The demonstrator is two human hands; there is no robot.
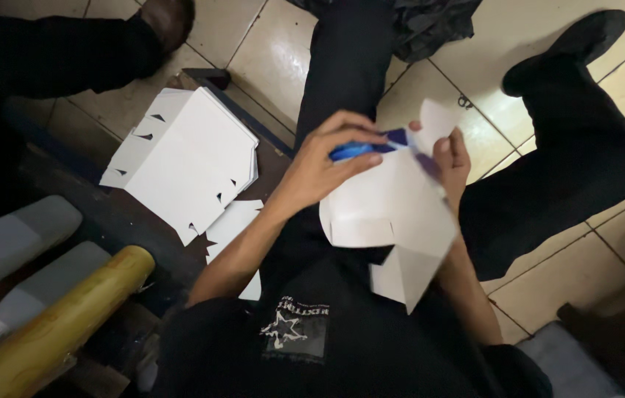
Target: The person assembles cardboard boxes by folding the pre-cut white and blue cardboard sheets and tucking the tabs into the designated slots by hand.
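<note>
I sit with black trousers over a tiled floor. My left hand [327,158] is closed on a small blue object [360,149], its tip pressed against a white die-cut cardboard sheet [390,210]. My right hand [451,163] grips the same sheet by its upper right flap and holds it up over my lap. The sheet has folded flaps hanging down towards my right thigh. What the blue object is exactly stays unclear.
A stack of flat white die-cut sheets [183,158] lies on a dark low board [106,221] to my left. A yellow roll [54,324] and two grey bottles [10,239] lie at the lower left. Another person's dark shoe [168,18] is at the top left.
</note>
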